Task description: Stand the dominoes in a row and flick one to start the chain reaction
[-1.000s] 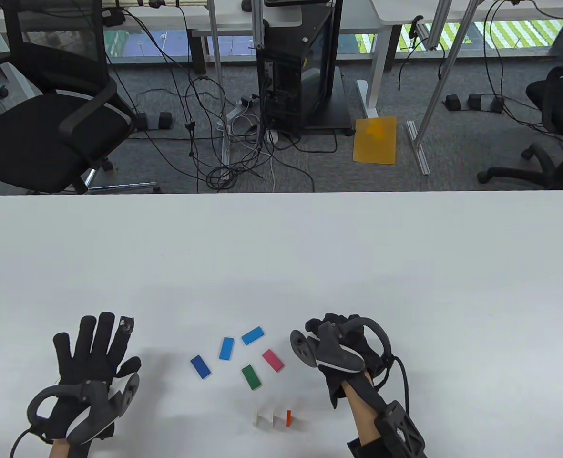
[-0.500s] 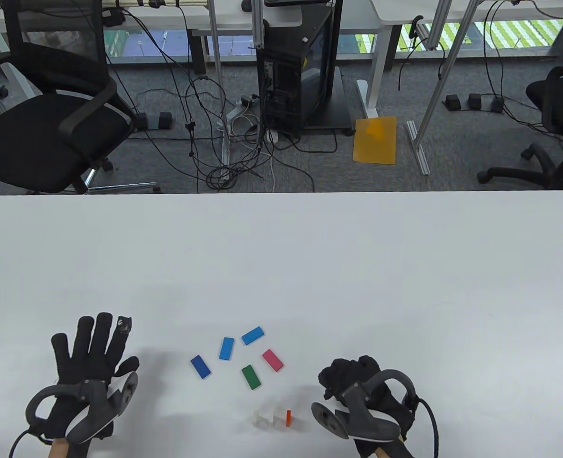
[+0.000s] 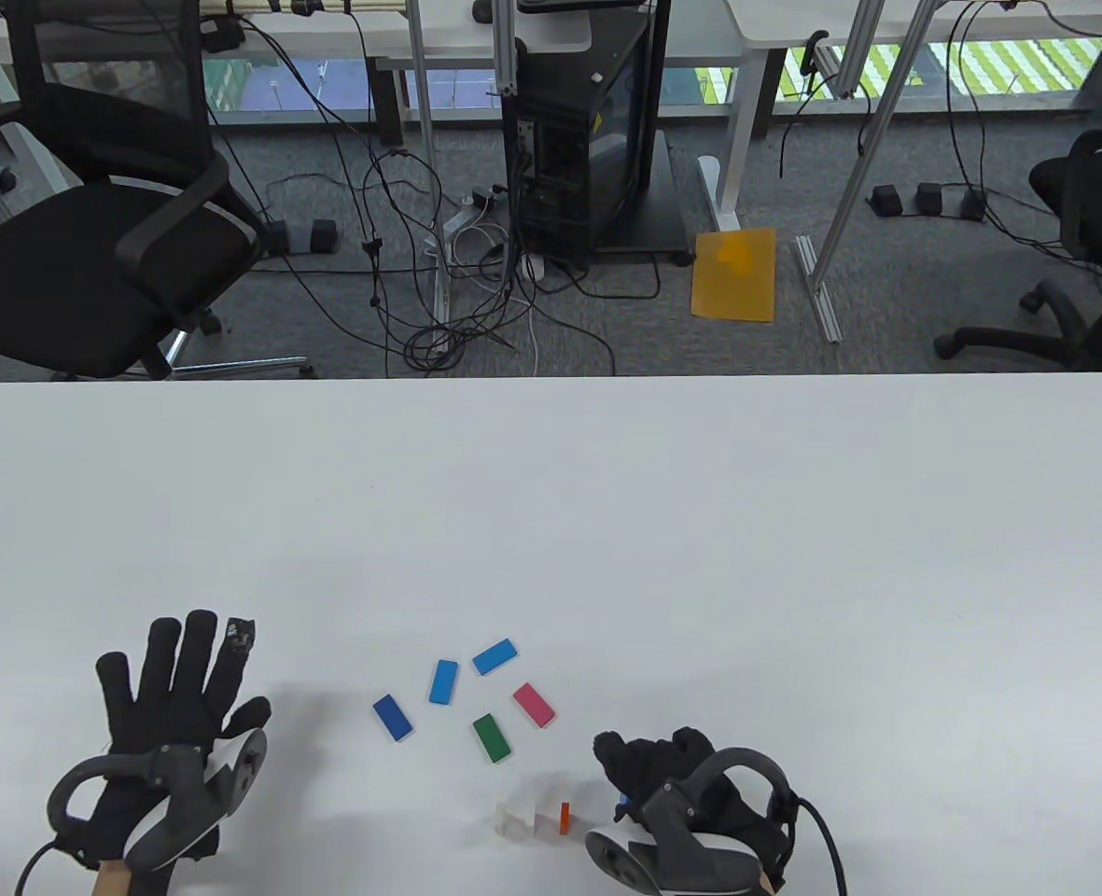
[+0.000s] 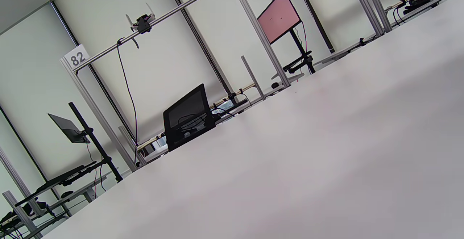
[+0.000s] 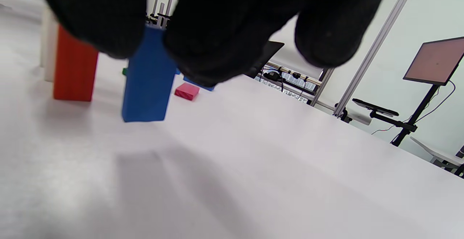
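Low in the table view, just right of centre, the right hand (image 3: 676,793) in its black sensor glove has its fingers curled round a dark blue rectangular domino (image 5: 146,76), pinching the top between the fingertips (image 5: 203,50) while the tile hangs upright; in the right wrist view its bottom edge looks to be at or just off the white bench (image 3: 606,523), though I can't quite tell whether it is touching. The job here, I'd say, is to set this tile down squarely beside the orange upright domino (image 5: 74,68), face parallel to it and near enough that a fall would reach it, then let go gently and lift straight up so nothing is nudged. The orange tile stands just to the left of the blue one in the wrist view, with a white upright domino (image 3: 515,814) beyond it, so the row runs leftward along the bottom of the table view. Still lying flat above the row, in the lower middle of the frame, are a green flat domino (image 3: 492,737), a pink flat domino (image 3: 534,704) and three more blue flat dominoes (image 3: 443,680). The left hand (image 3: 173,709) lies flat at lower left, fingers spread and straight, holding nothing, well apart from the tiles.
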Tool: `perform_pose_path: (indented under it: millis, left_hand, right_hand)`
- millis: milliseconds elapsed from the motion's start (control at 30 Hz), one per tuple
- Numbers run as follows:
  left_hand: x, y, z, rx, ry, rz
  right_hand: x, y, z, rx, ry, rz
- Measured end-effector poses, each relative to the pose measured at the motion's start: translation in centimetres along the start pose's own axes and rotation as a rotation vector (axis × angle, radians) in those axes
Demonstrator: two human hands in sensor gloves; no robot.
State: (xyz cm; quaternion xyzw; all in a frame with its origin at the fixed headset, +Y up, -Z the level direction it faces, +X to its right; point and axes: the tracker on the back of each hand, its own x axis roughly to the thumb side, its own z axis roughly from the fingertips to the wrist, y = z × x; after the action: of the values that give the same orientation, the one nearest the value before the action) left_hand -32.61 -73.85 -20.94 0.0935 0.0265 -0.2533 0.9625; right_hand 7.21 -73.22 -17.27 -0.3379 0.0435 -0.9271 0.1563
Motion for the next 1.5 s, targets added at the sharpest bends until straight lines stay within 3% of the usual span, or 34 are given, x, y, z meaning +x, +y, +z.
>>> perform_pose_path:
  millis: [467, 1500]
  left_hand:
    - [0.3, -0.1, 0.0, -0.018, -0.013, -0.020]
    - [0.5, -0.2, 0.0, -0.013, -0.021, -0.025]
  right_hand:
    - [2.2, 0.7, -0.8, 0.006, -0.100, 0.003]
    - [2.3, 0.5, -0.8, 0.030, -0.117, -0.012]
